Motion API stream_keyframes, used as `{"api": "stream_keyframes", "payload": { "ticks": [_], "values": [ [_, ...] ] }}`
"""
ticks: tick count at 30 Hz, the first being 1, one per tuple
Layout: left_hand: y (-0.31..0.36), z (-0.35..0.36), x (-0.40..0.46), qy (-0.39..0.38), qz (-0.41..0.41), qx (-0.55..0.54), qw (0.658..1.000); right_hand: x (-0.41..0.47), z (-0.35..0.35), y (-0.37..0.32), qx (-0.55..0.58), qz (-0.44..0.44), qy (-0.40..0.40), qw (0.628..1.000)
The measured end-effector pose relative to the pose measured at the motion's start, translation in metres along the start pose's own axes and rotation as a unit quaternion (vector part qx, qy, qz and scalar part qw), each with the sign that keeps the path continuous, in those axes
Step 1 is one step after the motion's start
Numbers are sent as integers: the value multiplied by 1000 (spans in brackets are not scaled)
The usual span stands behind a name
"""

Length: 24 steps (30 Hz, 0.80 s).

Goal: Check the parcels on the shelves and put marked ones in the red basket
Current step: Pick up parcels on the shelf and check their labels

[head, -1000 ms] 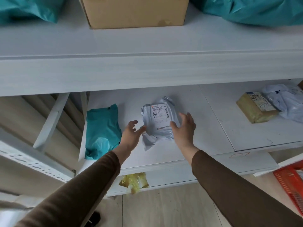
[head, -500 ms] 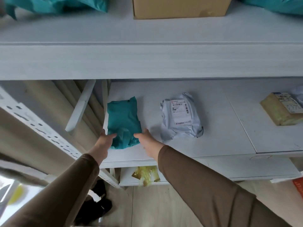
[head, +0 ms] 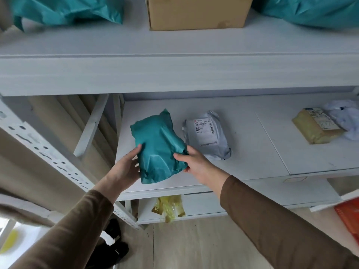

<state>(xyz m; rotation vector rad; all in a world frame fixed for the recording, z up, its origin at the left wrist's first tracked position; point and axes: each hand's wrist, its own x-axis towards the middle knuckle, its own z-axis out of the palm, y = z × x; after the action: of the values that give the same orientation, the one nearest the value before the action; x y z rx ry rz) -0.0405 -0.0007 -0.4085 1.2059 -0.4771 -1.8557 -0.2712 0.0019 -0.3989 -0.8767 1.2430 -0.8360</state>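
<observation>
The teal parcel (head: 158, 146), flat at the left end of the middle shelf (head: 242, 167) half a second ago, is now raised and tilted (near end over the front edge), gripped by the left hand (head: 124, 167) and right hand (head: 196, 164).

glossy plastic teal parcel (head: 158, 146), matt cardboard box (head: 196, 12)

The middle shelf (head: 252, 162) has bare board between the grey parcel (head: 208, 135) and the yellow parcel (head: 315, 126), and along its front edge. The upper shelf's front beam (head: 174, 74) bounds access from above. On the left, a perforated upright (head: 48, 152) and a diagonal brace (head: 91, 125) obstruct entry.
</observation>
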Motion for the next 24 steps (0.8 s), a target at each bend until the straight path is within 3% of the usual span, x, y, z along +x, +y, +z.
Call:
{"api": "stream_keyframes", "payload": {
  "ticks": [3,9,15,20,22,24],
  "values": [
    [1,28,-8,-60,7,-5,998,-24,-26,-15,-29,-39,-9,999],
    [-11,65,-11,-109,-12,-26,994,-69,-37,-46,-127,-149,-33,980],
    [-18,82,-16,-109,-22,-16,994,-85,-41,-58,-83,-173,21,981],
    [-10,104,-27,-41,163,123,978,-87,-64,-51,-95,-150,80,981],
    [-6,113,-38,-37,225,207,952,-85,-71,-44,-76,-112,76,988],
    [-4,121,-45,-56,291,325,898,-82,-73,-37,-37,-80,75,993]
  ]
}}
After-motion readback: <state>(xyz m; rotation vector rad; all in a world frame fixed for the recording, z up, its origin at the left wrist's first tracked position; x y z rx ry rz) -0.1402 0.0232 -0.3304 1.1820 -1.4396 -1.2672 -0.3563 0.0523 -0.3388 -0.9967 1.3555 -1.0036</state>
